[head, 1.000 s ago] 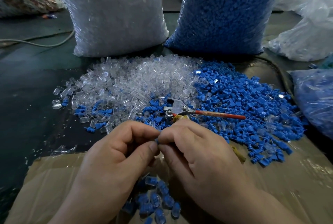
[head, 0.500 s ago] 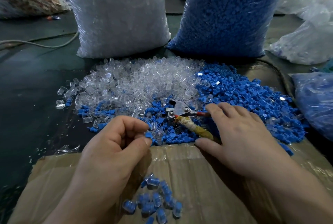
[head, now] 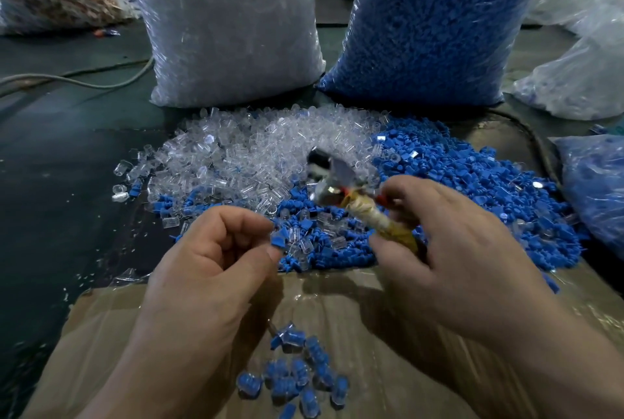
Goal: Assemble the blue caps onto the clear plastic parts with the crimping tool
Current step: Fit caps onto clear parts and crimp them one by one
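Observation:
My left hand [head: 216,260] pinches a small blue cap with a clear part [head: 281,239] between thumb and forefinger. My right hand [head: 452,243] grips the crimping tool [head: 341,192] by its tape-wrapped and red handles, lifted above the heap with its metal head pointing up and left. Behind lie a heap of clear plastic parts [head: 256,152] and a heap of blue caps [head: 472,182]. Several joined blue-and-clear pieces [head: 297,374] lie on the cardboard sheet [head: 364,351] near me.
A tall bag of clear parts [head: 229,27] and a tall bag of blue caps [head: 439,23] stand behind the heaps. More plastic bags [head: 580,77] lie at the right, one with blue parts [head: 594,182]. A cable [head: 67,79] runs along the dark floor at left.
My hands have parted. The right hand reached to the crimping tool on the heap, gripped its handles and raised it. The left hand still pinches the small piece.

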A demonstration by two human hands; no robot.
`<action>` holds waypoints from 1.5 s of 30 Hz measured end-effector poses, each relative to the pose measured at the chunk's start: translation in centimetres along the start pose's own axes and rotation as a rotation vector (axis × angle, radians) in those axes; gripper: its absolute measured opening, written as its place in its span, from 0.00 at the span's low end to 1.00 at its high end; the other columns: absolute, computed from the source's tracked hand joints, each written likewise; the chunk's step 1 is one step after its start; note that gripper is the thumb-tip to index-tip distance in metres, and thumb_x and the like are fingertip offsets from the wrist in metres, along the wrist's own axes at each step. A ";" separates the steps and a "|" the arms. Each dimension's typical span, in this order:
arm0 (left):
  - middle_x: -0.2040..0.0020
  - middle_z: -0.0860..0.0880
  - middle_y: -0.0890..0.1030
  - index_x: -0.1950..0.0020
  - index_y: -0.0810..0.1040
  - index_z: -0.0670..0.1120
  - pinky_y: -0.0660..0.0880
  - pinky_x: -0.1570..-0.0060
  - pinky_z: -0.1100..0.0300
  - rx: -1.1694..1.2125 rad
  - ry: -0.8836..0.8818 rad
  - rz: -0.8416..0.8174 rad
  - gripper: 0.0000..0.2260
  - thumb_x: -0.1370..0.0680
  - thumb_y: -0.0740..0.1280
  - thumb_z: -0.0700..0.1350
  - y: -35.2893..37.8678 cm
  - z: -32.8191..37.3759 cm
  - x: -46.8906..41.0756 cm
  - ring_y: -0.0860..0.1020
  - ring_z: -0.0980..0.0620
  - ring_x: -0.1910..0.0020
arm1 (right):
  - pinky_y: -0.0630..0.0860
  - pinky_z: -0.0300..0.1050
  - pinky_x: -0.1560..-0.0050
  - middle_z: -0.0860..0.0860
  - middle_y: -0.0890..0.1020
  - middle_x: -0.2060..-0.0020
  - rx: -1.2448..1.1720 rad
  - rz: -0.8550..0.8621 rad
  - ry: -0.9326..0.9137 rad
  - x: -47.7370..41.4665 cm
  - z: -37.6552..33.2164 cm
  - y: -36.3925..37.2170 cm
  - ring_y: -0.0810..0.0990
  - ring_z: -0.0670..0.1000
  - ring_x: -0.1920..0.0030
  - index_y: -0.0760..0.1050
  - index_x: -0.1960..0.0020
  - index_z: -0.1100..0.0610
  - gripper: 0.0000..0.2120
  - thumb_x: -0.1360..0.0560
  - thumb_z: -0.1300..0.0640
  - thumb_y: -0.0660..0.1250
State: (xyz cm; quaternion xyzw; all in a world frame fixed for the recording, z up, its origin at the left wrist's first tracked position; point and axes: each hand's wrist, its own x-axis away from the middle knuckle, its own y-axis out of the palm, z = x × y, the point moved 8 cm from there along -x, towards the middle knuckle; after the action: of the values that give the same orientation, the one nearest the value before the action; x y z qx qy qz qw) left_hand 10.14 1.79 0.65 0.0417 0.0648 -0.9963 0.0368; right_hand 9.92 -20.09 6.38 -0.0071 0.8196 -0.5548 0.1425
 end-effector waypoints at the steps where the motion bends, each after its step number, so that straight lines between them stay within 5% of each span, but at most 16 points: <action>1: 0.61 0.51 0.84 0.53 0.83 0.57 0.79 0.62 0.57 -0.006 0.008 -0.009 0.13 0.37 0.74 0.52 0.0 0.2 0.0 0.82 0.52 0.63 | 0.63 0.32 0.58 0.34 0.72 0.58 0.000 -0.030 -0.035 0.2 -0.7 0.2 0.72 0.38 0.57 0.66 0.44 0.39 0.16 0.29 0.36 0.56; 4: 0.61 0.52 0.84 0.54 0.83 0.57 0.79 0.68 0.65 -0.016 0.038 -0.007 0.16 0.40 0.72 0.58 -0.2 0.9 -0.2 0.82 0.56 0.65 | 0.65 0.32 0.55 0.37 0.76 0.54 0.049 -0.103 -0.098 0.6 -1.5 0.7 0.73 0.42 0.54 0.70 0.40 0.42 0.21 0.31 0.37 0.60; 16: 0.62 0.49 0.84 0.55 0.82 0.57 0.79 0.68 0.63 0.034 0.092 -0.026 0.11 0.36 0.71 0.54 0.0 1.5 -0.1 0.81 0.53 0.67 | 0.65 0.36 0.49 0.38 0.76 0.48 0.076 -0.164 -0.115 0.8 -1.6 1.6 0.73 0.42 0.49 0.68 0.35 0.44 0.27 0.31 0.35 0.55; 21: 0.63 0.50 0.83 0.55 0.82 0.58 0.78 0.67 0.65 0.016 0.120 -0.041 0.08 0.31 0.75 0.46 0.0 1.5 -0.1 0.81 0.54 0.67 | 0.65 0.39 0.51 0.36 0.75 0.53 0.125 -0.216 -0.145 0.7 -2.0 2.2 0.72 0.42 0.52 0.67 0.35 0.39 0.27 0.30 0.32 0.49; 25: 0.62 0.50 0.83 0.55 0.82 0.60 0.78 0.67 0.65 0.000 0.132 -0.034 0.08 0.33 0.76 0.52 -0.2 1.5 0.0 0.81 0.54 0.66 | 0.62 0.37 0.54 0.36 0.75 0.56 0.120 -0.207 -0.151 0.5 -2.2 2.0 0.72 0.41 0.56 0.70 0.38 0.39 0.29 0.33 0.30 0.47; 33: 0.62 0.51 0.83 0.54 0.82 0.59 0.79 0.66 0.63 -0.050 0.126 -0.010 0.11 0.35 0.74 0.54 -0.6 1.6 -0.1 0.82 0.52 0.65 | 0.65 0.31 0.57 0.35 0.77 0.60 0.058 -0.090 -0.145 0.9 -2.0 0.9 0.74 0.39 0.60 0.76 0.45 0.42 0.22 0.31 0.31 0.56; 38: 0.65 0.51 0.83 0.55 0.82 0.58 0.77 0.67 0.58 -0.141 0.011 0.025 0.09 0.30 0.75 0.45 -0.9 0.0 -0.3 0.80 0.55 0.69 | 0.67 0.45 0.51 0.40 0.76 0.55 0.259 -0.040 0.009 0.0 0.2 0.8 0.72 0.47 0.53 0.72 0.40 0.43 0.29 0.33 0.31 0.52; 45: 0.65 0.58 0.82 0.51 0.78 0.65 0.74 0.67 0.62 -0.344 0.018 -0.092 0.09 0.28 0.71 0.51 1.4 0.3 0.6 0.79 0.60 0.69 | 0.64 0.50 0.42 0.43 0.75 0.47 0.377 -0.150 0.096 -1.2 1.9 2.2 0.68 0.50 0.46 0.66 0.34 0.42 0.38 0.35 0.24 0.44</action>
State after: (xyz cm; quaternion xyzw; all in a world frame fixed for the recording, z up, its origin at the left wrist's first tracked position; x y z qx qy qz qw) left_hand 9.62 0.32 0.67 0.0408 0.2364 -0.9708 -0.0026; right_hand 11.84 -20.83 4.02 -0.0151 0.7044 -0.7070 0.0605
